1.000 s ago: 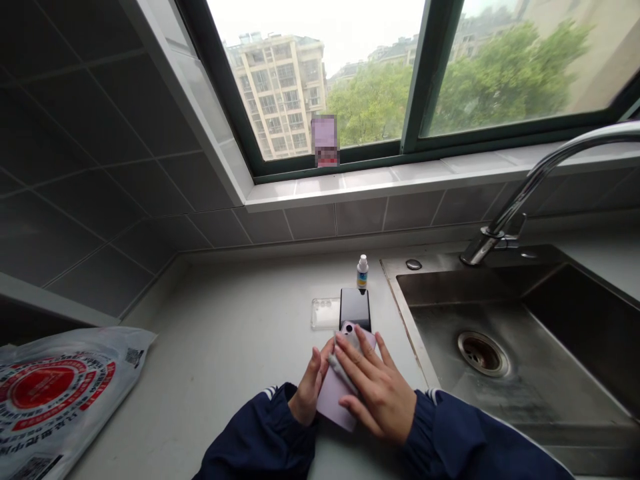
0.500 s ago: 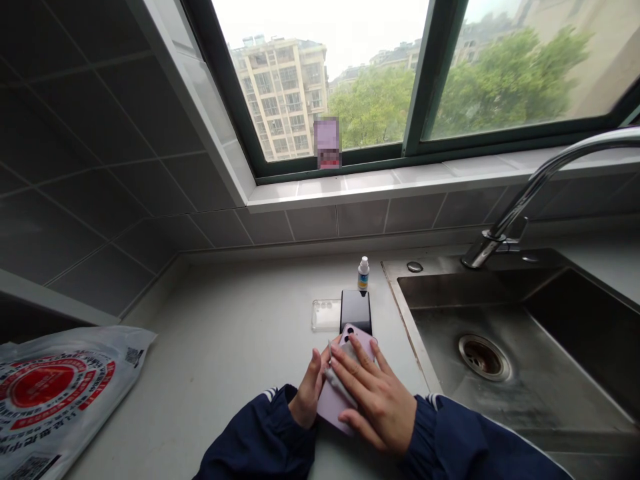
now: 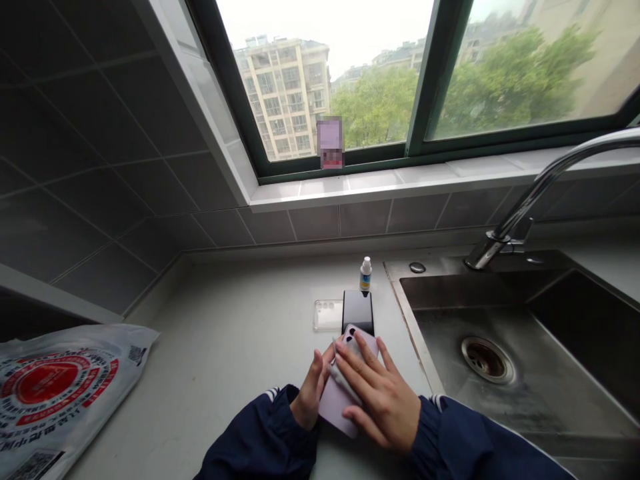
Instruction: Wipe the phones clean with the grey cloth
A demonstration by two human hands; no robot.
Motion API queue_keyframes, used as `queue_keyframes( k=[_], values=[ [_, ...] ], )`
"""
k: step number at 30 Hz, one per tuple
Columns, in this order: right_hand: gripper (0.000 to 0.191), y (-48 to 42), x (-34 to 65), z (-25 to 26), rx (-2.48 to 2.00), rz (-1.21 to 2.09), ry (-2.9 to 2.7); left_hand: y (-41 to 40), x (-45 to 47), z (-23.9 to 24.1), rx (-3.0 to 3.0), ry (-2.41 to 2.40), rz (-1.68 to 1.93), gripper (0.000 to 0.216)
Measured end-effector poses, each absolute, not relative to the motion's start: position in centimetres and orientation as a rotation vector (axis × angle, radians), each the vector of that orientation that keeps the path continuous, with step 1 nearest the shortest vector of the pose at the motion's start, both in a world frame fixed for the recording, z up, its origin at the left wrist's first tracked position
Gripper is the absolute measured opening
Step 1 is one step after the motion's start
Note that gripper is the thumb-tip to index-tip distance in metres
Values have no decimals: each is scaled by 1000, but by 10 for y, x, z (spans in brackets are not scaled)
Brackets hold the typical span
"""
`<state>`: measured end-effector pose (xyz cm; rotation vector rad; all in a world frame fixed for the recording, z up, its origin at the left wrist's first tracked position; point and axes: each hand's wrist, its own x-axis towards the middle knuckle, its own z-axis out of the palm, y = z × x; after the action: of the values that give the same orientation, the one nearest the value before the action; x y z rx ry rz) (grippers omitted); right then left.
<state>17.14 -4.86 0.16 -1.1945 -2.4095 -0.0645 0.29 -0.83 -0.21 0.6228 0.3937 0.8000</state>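
A lilac phone (image 3: pixel 338 407), its camera side up, is tilted over the counter. My left hand (image 3: pixel 311 393) holds it along its left edge, thumb raised, the other fingers mostly hidden. Over the phone's back lies my right hand (image 3: pixel 377 390), fingers stretched and slightly spread, pressing a thin greyish-white cloth (image 3: pixel 341 377) against it. Just beyond the phone's top end is a dark-screened phone (image 3: pixel 358 310) flat on the counter. Left of that one rests a clear phone case (image 3: pixel 327 315). A small white bottle (image 3: pixel 365 273) with a blue and yellow label stands upright behind them.
To the right a steel sink (image 3: pixel 500 327) is set into the counter (image 3: pixel 240 313), with a chrome faucet (image 3: pixel 520 207) arching over it. A printed plastic bag (image 3: pixel 70 387) lies at the left. Tiled wall and a window sill (image 3: pixel 370 183) bound the back.
The whole view has shifted slightly. Both hands keep nearly the same place on the lilac phone, and the cloth is still beneath my right hand.
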Motion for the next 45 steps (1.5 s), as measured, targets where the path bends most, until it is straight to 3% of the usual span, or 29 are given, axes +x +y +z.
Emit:
queue_keyframes(
  k=[11,19,25,31,38,45],
  values=[
    [62,-35,189,1,-1325,-151,-2306,-10,3,2,639,283,661,78],
    [63,-50,171,4,-1148,-73,-2446,-10,2,-2,666,355,813,64],
    [61,-40,183,3,-1313,-115,-2329,-11,1,-3,633,315,717,75],
    [66,-55,165,5,-1107,-82,-2463,-12,1,0,648,372,807,67],
    [61,-38,186,1,-1359,-152,-2294,-9,3,1,637,281,674,79],
    [66,-53,165,3,-1144,-77,-2424,-11,3,-2,634,356,821,71]
  ],
)
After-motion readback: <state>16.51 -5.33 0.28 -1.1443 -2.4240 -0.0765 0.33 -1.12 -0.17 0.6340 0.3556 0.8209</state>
